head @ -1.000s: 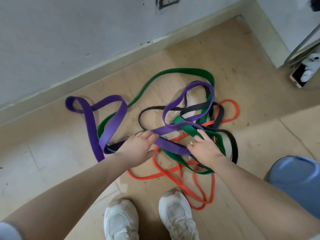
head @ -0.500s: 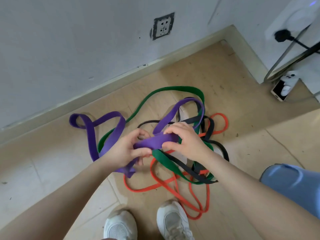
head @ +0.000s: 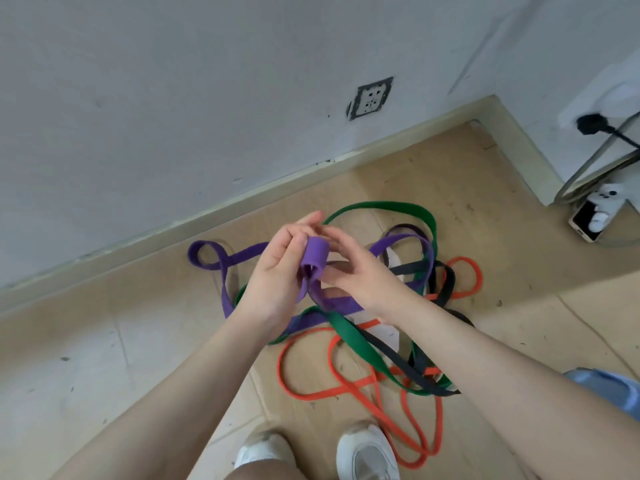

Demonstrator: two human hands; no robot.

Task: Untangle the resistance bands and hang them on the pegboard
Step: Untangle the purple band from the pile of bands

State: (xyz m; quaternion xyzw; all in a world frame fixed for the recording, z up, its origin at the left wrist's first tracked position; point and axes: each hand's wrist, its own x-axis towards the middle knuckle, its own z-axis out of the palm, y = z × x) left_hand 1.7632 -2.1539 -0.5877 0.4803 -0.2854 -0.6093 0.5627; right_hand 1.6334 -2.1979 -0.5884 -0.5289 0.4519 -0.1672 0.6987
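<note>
text: none legible | labels: none | brands: none | numbers: none | signs: none

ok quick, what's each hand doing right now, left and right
Left hand: fingers curled round a lifted fold of the purple band, holding it.
Right hand: pinching the same purple band from the other side.

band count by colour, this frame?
purple band: 1
green band: 1
black band: 1
orange band: 1, possibly more; loops overlap, cannot separate
Total: 4 at least
</note>
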